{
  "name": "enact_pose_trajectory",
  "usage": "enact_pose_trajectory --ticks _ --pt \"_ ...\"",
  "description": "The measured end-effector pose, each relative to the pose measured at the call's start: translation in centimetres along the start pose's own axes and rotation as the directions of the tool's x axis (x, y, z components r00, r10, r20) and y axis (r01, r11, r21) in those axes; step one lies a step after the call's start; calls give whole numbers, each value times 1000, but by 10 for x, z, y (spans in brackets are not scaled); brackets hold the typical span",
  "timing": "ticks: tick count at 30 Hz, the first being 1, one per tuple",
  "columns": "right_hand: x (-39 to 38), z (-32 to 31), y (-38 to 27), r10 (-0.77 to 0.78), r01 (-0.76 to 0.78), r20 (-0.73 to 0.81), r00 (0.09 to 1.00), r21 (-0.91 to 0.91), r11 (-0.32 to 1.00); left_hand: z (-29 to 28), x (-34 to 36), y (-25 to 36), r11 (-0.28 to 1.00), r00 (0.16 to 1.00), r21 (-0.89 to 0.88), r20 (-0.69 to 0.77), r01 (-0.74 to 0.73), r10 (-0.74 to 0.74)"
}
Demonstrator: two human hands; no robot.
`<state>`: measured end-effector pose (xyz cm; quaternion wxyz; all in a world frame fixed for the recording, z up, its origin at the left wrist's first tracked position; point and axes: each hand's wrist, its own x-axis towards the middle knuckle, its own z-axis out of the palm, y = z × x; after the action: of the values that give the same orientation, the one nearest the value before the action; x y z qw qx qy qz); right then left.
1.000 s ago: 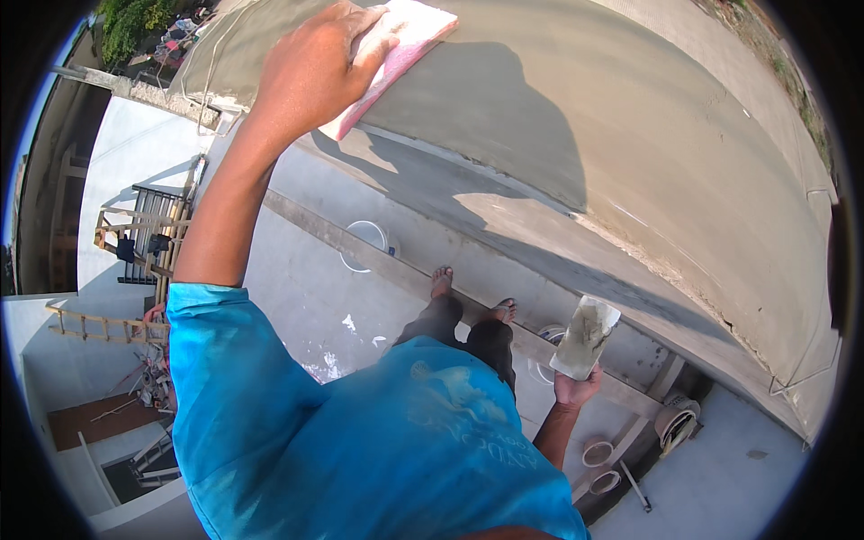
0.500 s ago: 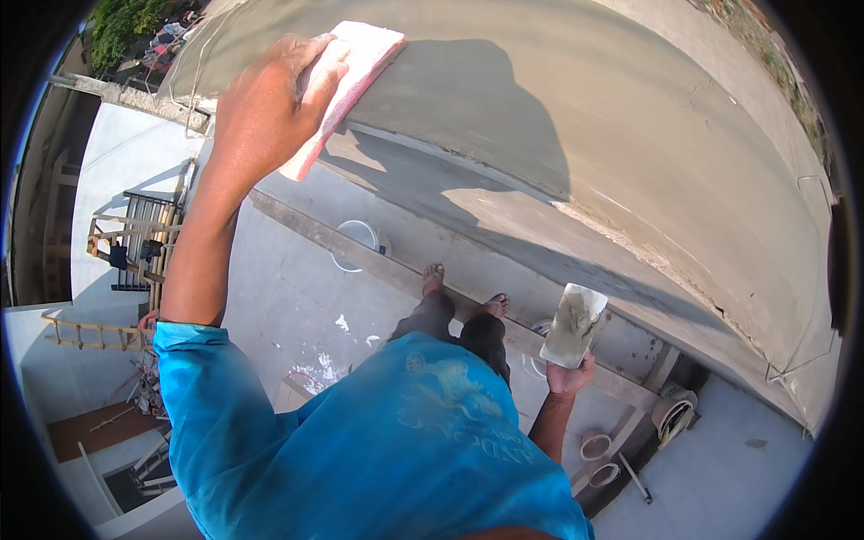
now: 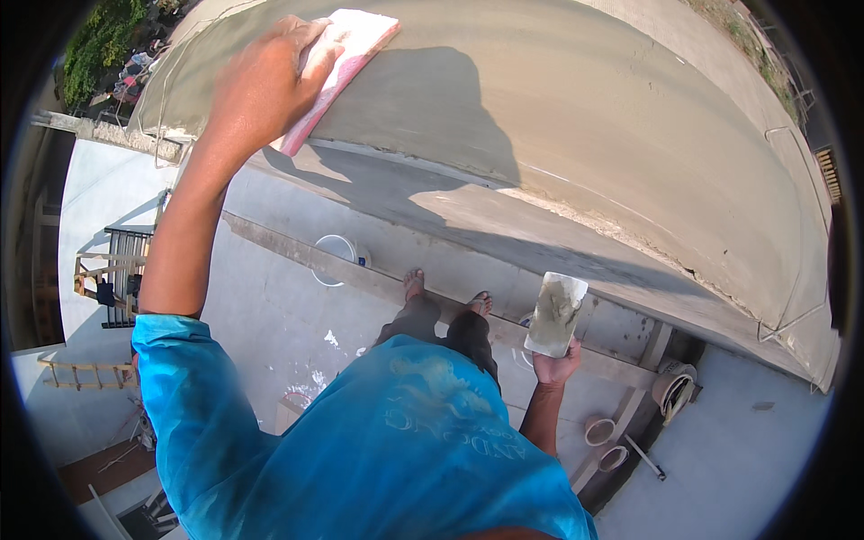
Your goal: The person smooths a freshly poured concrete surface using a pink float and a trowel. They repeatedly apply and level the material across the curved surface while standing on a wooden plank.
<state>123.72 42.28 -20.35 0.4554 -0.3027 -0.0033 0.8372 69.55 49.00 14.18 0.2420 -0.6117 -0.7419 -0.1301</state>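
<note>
My left hand (image 3: 261,94) reaches out at the upper left, its fingers closed on a flat float (image 3: 357,38) with a white upper side and pinkish edge. The float lies at or just over the smooth grey plaster surface (image 3: 594,135); any gap under it is hidden. Lower, at the right, my right hand (image 3: 560,363) grips a pale rectangular plate (image 3: 555,310) smeared with grey mortar at its near end. This plate is held up and apart from the plaster.
My feet (image 3: 414,283) stand on a narrow plank (image 3: 270,238). A white bucket (image 3: 335,256) is by it at the left. Several buckets, one a pinkish pail (image 3: 672,391), are at the lower right. A wooden ladder (image 3: 85,375) and metal frames lie far left.
The whole view has shifted, moving most things leftward. My left hand and the float sit slightly farther out over the plaster. Both hands keep their holds.
</note>
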Motion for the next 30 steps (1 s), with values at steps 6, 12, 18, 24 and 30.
enact_pose_trajectory --ticks 6,12,18,24,30 --pt "4 -8 -8 5 -3 30 1000 -42 999 29 91 11 958 873 62 399 280 -281" --pt "-6 -16 -5 -57 57 -23 998 -24 998 -28 0 61 965 984 -219 72 -143 162" --pt "-1 -27 -8 -76 76 -11 997 3 997 30 41 -81 965 953 147 181 218 -243" --pt "-1 -34 -12 -39 40 60 997 -3 999 -21 5 48 1000 969 -11 245 -6 8" --pt "5 -27 -16 10 -9 6 1000 -12 1000 -1 -14 -137 904 877 312 291 292 -383"
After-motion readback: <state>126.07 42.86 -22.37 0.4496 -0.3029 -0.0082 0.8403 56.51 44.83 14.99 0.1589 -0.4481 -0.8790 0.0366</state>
